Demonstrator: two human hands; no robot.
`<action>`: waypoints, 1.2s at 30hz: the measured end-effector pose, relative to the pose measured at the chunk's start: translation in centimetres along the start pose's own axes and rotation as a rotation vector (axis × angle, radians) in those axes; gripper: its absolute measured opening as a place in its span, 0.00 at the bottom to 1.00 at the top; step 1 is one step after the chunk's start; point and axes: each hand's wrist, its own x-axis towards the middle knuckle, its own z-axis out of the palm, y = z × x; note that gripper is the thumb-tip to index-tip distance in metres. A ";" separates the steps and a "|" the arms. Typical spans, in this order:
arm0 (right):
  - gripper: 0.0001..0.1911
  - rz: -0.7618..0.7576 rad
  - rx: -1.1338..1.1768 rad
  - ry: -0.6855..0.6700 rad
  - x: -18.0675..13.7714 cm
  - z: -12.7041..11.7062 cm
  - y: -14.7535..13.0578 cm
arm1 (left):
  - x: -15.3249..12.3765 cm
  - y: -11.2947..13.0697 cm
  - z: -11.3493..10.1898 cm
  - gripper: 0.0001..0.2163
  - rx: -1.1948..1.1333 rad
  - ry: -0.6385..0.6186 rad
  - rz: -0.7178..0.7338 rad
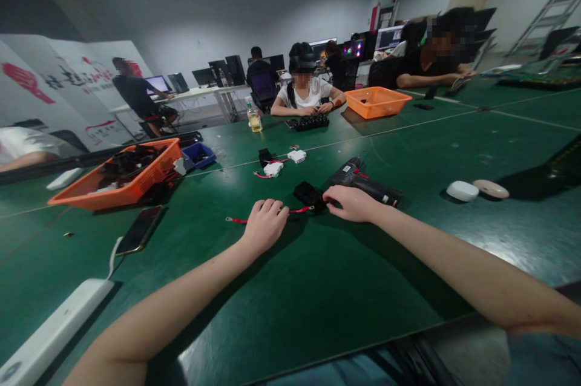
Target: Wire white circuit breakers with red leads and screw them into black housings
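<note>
My left hand [265,224] rests on the green table [318,277] with its fingers curled over a thin red wire [297,211] that runs left to a small end at the table surface. My right hand [351,203] is closed in a pinch at the edge of a small black block [308,194], where the red wire ends. A black electric screwdriver [365,180] lies just behind my right hand. Farther back lie a white block with red wire [273,169], another white block [296,156] and a small black part [264,157].
An orange basket of dark parts [118,177] and a blue tray [200,155] stand at the left, with a phone [140,230] and a white power strip [49,331] nearer. Two oval cases [476,190] lie at the right. Other people sit across the table by another orange basket [377,101].
</note>
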 end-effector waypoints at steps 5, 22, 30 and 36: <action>0.10 0.034 -0.041 -0.020 -0.1 0.0 0.5 | 0.1 0.1 0.0 0.08 0.020 -0.028 -0.009; 0.22 0.196 -0.214 -0.113 -0.6 -1.5 -0.7 | 0.2 0.3 0.3 0.07 0.015 -0.066 -0.052; 0.23 0.367 -0.217 -0.010 -0.3 0.1 -1.9 | -0.3 -0.1 0.0 0.07 0.030 -0.051 -0.068; 0.19 0.352 -0.216 0.096 -0.1 -0.9 -2.5 | -1.1 -0.6 -0.5 0.07 0.019 -0.056 -0.089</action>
